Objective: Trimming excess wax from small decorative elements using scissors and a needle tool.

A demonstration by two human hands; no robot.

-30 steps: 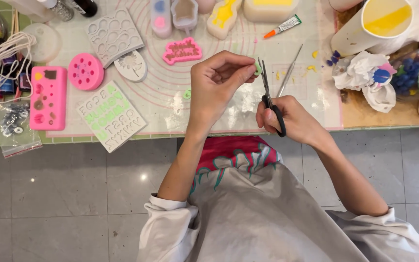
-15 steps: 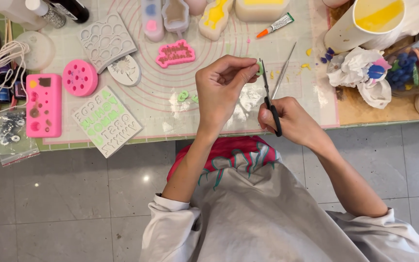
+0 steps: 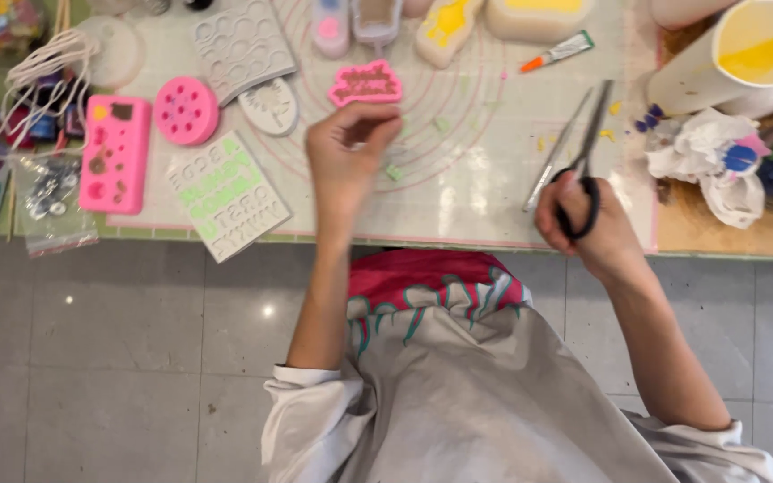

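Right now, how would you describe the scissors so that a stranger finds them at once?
Look at the pale mat on the table. Near its right edge, the right hand holds the scissors. They have black loop handles and open grey blades, unlike the pink moulds.

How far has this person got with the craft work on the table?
Several moulds already look filled: the yellow-filled mould and the pink lettered mould hold colour. Right now the right hand grips black-handled scissors, blades open over the mat, while the left hand pinches something too small to identify. The white letter mould looks only partly filled with green, so more remains.
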